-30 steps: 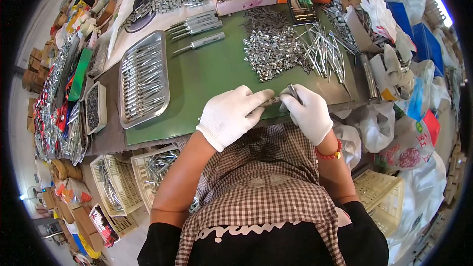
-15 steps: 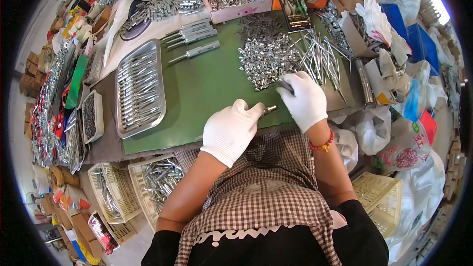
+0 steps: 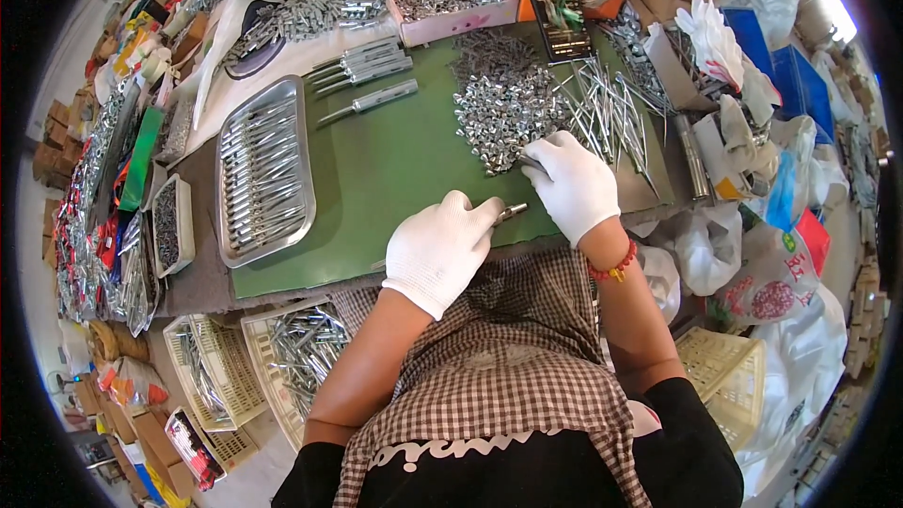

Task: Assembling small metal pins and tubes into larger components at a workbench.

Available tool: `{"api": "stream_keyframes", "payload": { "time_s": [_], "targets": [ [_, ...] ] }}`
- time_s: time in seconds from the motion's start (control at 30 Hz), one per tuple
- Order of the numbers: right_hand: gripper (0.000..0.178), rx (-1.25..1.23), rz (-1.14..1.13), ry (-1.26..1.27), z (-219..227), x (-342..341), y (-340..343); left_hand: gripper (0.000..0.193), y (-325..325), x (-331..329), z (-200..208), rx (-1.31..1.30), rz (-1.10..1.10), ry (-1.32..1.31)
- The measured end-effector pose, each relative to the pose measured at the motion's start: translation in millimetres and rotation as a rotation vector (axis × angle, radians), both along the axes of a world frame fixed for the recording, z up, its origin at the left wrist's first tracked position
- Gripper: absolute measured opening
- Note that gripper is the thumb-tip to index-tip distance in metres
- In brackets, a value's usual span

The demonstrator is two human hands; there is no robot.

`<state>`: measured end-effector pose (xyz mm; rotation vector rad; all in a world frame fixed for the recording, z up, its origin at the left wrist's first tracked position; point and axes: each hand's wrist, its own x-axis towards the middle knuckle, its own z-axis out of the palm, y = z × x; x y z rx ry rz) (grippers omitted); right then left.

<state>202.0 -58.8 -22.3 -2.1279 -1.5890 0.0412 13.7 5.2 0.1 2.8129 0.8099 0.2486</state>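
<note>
In a white glove, my left hand (image 3: 442, 246) is closed round a thin metal tube (image 3: 513, 212), whose end sticks out past the fingertips to the right. My right hand (image 3: 574, 183), gloved too, has its fingers pinched together at the near edge of a pile of small shiny metal fittings (image 3: 503, 122). Something dark grey shows at its fingertips; what it is, I cannot make out. Just behind the right hand lies a bundle of thin metal rods (image 3: 611, 118). The green work mat (image 3: 376, 179) lies under both hands.
A metal tray (image 3: 308, 198) of finished-looking metal pieces stands at left. Several metal tubes with rods (image 3: 367, 71) lie behind. At the back are a pink box (image 3: 461, 26) of small parts and a propped phone (image 3: 557, 14). Plastic baskets (image 3: 249, 386) hang low at left.
My right hand has shifted slightly left and away from me, closer against the pile of fittings. My left hand and the tube have stayed nearly still.
</note>
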Motion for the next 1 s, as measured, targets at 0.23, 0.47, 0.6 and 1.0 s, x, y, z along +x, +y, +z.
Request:
{"api": "stream_keyframes", "payload": {
  "time_s": [0.23, 0.47, 0.6, 1.0],
  "targets": [
    [0.015, 0.075, 0.056, 0.180, 0, -4, -11, 0.019, -1, -2, -3, 0.001, 0.013, -0.043],
    [0.018, -0.038, 0.222, 0.323, 13, -15, -23, 0.020, 1, -1, -4, -0.007, 0.016, -0.037],
    [0.015, -0.034, 0.221, 0.244, 13, -18, -24, 0.020, 0, -1, -4, -0.036, 0.028, -0.037],
    [0.009, 0.039, 0.174, 0.123, 13, -30, -21, 0.017, 1, -2, -6, -0.018, 0.012, -0.054]
  ]
}}
